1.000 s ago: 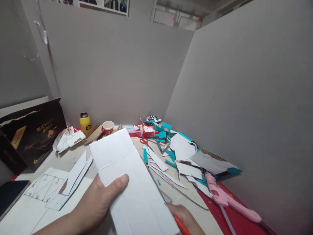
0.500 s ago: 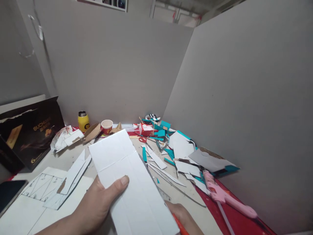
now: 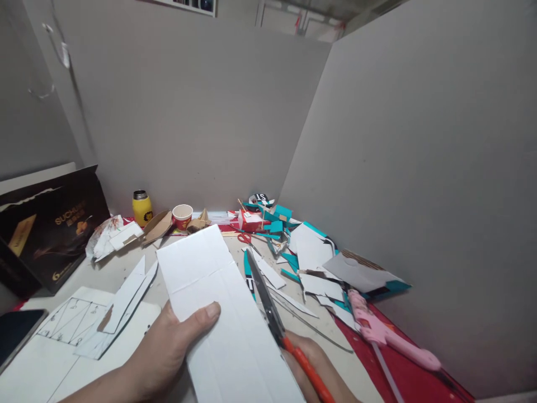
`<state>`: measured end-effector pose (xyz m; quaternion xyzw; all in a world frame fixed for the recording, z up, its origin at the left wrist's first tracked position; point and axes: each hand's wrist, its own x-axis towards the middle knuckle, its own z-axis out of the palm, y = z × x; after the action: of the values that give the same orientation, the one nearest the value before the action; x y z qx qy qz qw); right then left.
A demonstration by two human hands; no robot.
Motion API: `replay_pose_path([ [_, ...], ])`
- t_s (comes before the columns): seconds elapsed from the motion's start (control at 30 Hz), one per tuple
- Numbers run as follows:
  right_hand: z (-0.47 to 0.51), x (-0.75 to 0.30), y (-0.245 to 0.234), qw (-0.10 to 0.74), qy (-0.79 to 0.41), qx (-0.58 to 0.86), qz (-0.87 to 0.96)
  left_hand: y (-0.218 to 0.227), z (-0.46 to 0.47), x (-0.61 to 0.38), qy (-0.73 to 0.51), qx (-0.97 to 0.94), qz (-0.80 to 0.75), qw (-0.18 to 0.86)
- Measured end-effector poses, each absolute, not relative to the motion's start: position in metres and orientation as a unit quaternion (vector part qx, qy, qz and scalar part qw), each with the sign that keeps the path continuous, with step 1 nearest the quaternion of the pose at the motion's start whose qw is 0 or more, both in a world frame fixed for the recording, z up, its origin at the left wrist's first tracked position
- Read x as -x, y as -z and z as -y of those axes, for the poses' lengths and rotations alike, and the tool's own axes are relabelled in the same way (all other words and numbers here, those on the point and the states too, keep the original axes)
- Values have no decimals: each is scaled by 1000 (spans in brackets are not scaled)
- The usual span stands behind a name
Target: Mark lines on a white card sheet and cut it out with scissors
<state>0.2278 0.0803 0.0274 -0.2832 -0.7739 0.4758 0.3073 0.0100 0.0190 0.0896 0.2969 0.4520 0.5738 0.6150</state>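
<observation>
My left hand [image 3: 184, 333] grips a long piece of white cardboard [image 3: 229, 313], its thumb pressed flat on the upper face and its fingers hidden underneath. A crease crosses the board near its far end. In my right hand [image 3: 312, 358] is a pair of scissors [image 3: 274, 319] with orange-red handles and dark blades. The blades point away from me along the board's right edge; whether they touch it I cannot tell. Below the blades lie a teal strip [image 3: 248, 271] and white cardboard offcuts [image 3: 268, 271] on the table.
A pink glue gun [image 3: 390, 338] rests on red cloth at the right. Behind are teal and white scraps [image 3: 312, 246], red-handled scissors [image 3: 244, 238], a paper cup [image 3: 182, 217] and a yellow bottle [image 3: 141, 208]. On the left are a dark box [image 3: 54, 229], drawn paper [image 3: 62, 319] and a phone [image 3: 19, 333].
The scissors in my right hand have risen into view beside the board's right edge; before, mostly an orange-red handle showed. The left hand and cardboard have barely moved.
</observation>
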Motion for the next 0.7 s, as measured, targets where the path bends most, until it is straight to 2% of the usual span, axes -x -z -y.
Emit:
replay_pose_path([
  [0.17, -77, -229, -40, 305, -477, 283, 774, -94, -20, -8, -583, -282, -448, 616],
  [0.43, -78, -225, -28, 296, -497, 268, 770, -96, -19, -7, -587, -294, -461, 596],
  [0.7, -79, -229, -38, 268, -481, 266, 791, -98, -20, -5, -587, -309, -464, 587],
])
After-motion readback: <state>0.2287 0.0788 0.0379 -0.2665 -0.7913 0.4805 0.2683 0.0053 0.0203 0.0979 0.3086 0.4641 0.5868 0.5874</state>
